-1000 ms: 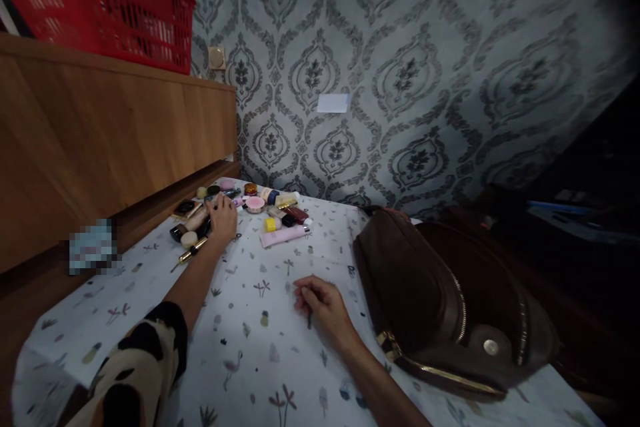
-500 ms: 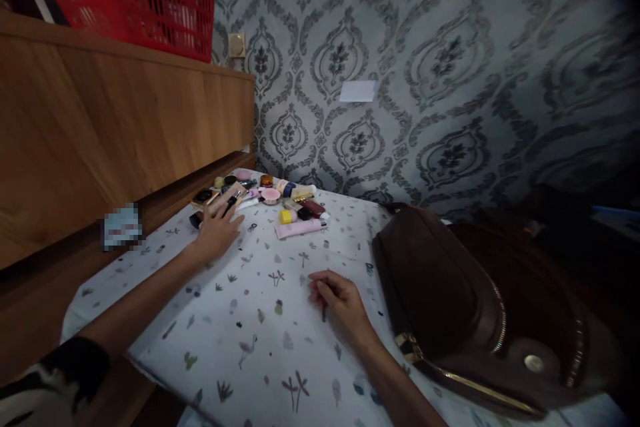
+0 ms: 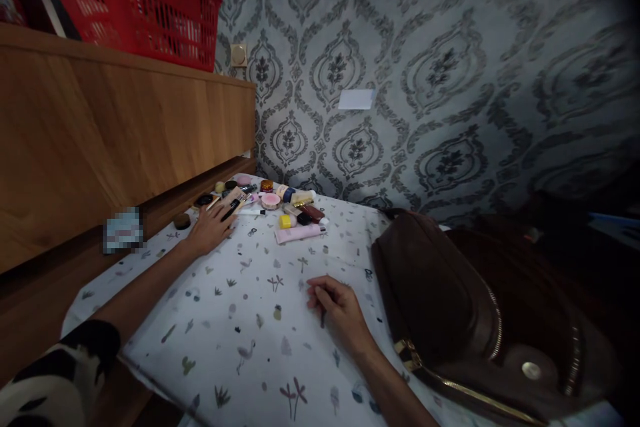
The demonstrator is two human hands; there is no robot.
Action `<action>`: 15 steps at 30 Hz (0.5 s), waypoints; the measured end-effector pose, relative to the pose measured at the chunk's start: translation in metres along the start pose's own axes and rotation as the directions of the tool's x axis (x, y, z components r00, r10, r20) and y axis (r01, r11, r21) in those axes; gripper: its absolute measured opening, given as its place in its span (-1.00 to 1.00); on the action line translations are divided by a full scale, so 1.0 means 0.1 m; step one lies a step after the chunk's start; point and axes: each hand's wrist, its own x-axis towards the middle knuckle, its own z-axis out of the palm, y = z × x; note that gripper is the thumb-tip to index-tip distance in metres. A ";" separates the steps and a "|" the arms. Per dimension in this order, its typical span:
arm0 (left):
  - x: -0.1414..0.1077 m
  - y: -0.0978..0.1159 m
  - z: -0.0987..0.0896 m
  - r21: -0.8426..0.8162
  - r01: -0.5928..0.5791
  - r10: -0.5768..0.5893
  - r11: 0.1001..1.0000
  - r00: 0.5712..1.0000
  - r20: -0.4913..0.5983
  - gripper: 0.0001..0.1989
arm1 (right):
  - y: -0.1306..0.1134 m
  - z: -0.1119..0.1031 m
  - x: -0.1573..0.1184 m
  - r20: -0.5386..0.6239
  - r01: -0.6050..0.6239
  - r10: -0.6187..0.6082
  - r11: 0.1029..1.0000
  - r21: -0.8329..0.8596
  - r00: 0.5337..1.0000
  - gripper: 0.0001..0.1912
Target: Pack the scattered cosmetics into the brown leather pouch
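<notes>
My left hand [image 3: 211, 230] lies over the left end of a pile of cosmetics. Its fingers are apart, resting across makeup brushes [image 3: 234, 207] with dark and pale handles; I see no firm grip. Just left of the wrist is a round brown-topped item [image 3: 181, 220], perhaps a brush head, partly hidden. Over the middle of the patterned cloth [image 3: 260, 367], my right hand [image 3: 337, 310] is loosely curled. Its fingertips are bent inward, and whatever they hold, if anything, is hidden. Nearby lie a pink tube [image 3: 299, 233], a yellow-capped bottle [image 3: 287, 221] and a pink round compact [image 3: 271, 201].
A brown leather bag [image 3: 430, 280] with gold zips stands at the right. Along the left runs a wooden cabinet [image 3: 125, 127] with a red basket [image 3: 150, 13] on top. An amber jar [image 3: 267, 185] sits at the back, before the patterned wall [image 3: 350, 147].
My left hand has shifted slightly left and down, and its fingers lie flatter on the brushes. The brown-topped item now shows farther left, apart from the hand. My right hand is nearly still.
</notes>
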 end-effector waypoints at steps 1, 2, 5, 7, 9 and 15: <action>0.00 0.01 -0.02 -0.023 0.003 -0.003 1.000 1.000 0.000 -0.65 | 0.00 0.00 0.00 0.003 0.000 0.000 1.000 0.001 1.000 -0.61; 0.00 0.01 -0.05 -0.049 0.010 -0.010 0.999 1.000 0.002 -0.62 | 0.01 0.00 0.00 0.004 -0.001 0.001 1.000 0.002 1.000 -0.61; -0.02 -0.04 -0.13 -0.085 0.136 -0.136 0.987 0.991 0.011 -0.58 | 0.02 0.00 0.00 -0.007 0.002 -0.002 1.000 0.005 1.000 -0.61; -0.06 -0.13 -0.17 -0.072 0.332 -0.332 0.941 0.943 0.007 -0.57 | 0.02 0.01 0.00 -0.012 -0.005 0.005 1.000 0.008 1.000 -0.62; -0.12 -0.25 -0.15 -0.093 0.519 -0.521 0.850 0.853 0.004 -0.52 | 0.01 0.02 0.00 -0.010 -0.016 0.016 1.000 0.013 1.000 -0.63; -0.26 -0.48 0.08 -0.318 0.563 -0.580 0.763 0.813 0.048 -0.49 | -0.03 0.03 -0.02 -0.015 -0.020 0.020 1.000 -0.004 1.000 -0.64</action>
